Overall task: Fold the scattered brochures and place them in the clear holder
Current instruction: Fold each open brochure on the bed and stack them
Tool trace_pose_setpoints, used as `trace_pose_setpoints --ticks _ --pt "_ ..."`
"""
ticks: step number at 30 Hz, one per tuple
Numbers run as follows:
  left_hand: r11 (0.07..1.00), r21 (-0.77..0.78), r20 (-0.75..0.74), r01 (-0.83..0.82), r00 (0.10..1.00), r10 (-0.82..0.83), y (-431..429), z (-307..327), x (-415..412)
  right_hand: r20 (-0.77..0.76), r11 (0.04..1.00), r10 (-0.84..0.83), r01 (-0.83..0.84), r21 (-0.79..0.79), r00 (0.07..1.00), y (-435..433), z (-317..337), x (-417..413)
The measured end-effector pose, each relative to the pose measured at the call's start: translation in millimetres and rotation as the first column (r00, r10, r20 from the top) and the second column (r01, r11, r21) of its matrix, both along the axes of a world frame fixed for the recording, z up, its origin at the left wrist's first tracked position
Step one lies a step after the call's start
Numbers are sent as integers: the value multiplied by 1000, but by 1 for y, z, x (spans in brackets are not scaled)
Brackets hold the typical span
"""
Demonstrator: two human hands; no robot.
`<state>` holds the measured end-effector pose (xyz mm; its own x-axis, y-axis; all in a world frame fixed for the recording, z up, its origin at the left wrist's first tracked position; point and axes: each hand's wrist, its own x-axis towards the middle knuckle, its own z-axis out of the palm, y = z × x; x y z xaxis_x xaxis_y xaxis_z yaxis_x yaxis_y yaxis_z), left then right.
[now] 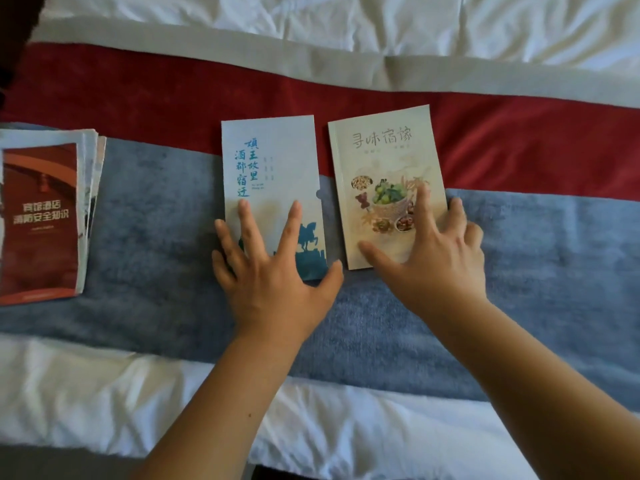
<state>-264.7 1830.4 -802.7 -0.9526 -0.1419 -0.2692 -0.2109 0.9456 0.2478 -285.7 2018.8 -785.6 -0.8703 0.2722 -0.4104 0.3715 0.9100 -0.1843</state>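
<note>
Head view. The pale blue paper brochure (pixel 273 161), rectangular, with blue calligraphy and a dark blue horseman silhouette, lies flat on the bed, partly on the blue-grey plush cloth (pixel 156 237) and partly on the red fabric band (pixel 138 98). The left hand (pixel 273 271) rests on its near end, fingers straight and spread, gripping nothing. The thumb lies just off the near right corner.

The cream paper brochure (pixel 381 157), rectangular, with grey lettering and a food picture, lies just beside the blue one on its right, apart from it. The right hand (pixel 433 254) lies flat on its near right part, fingers spread and holding nothing. The thumb is on the near left corner, one finger is on the food picture, and the outer fingers pass the right edge onto the cloth.

A stack of brochures (pixel 41 220) topped by a red cover lies well apart at the left edge. Whether a clear sleeve encloses it cannot be determined. The blue brochure has a half-round notch on its right edge.

Both brochures lie with the long axis running away from the person, titles at the far end, far ends tilted slightly left. White bed linen (pixel 450 22) lies beyond the red band.
</note>
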Motion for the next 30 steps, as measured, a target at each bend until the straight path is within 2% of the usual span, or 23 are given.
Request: trace_pose_setpoints --ticks 5,11,24,30 --pt "999 -47 28 5 1000 -3 8 0 -19 23 999 41 -41 19 999 -19 -14 -11" --pt "998 21 30 -59 998 58 7 -5 -20 -5 1000 15 -14 26 1000 -25 -22 -21" --pt "1000 23 -90 -8 996 10 8 -31 0 -83 991 -38 27 -129 996 -31 -2 -32" --pt "998 69 -121 -17 992 25 7 -32 2 -99 992 -55 43 -119 994 -44 -7 -34"
